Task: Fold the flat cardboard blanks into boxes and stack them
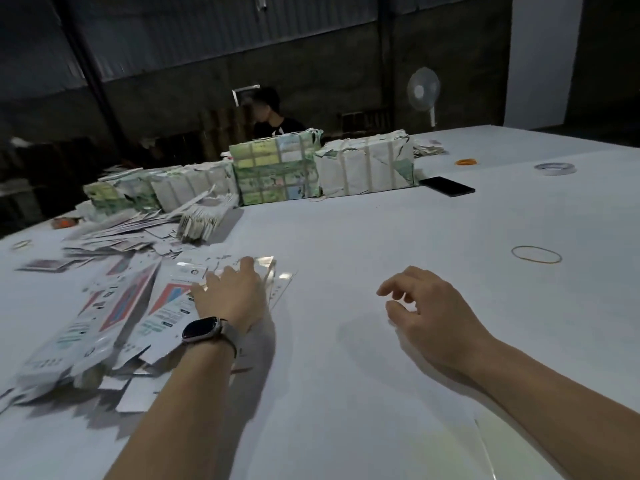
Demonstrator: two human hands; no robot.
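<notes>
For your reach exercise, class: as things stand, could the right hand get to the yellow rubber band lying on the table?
Probably yes: the right hand hovers open, holding nothing, and only bare table lies between it and the rubber band farther out to its right.

Flat blanks (114,306) piled on the table (346,237) at 9 o'clock, wrapped bundles (277,171) behind at 12, phone (446,186) and tape roll (554,168) around 1, rubber band (536,255) at 2.
</notes>
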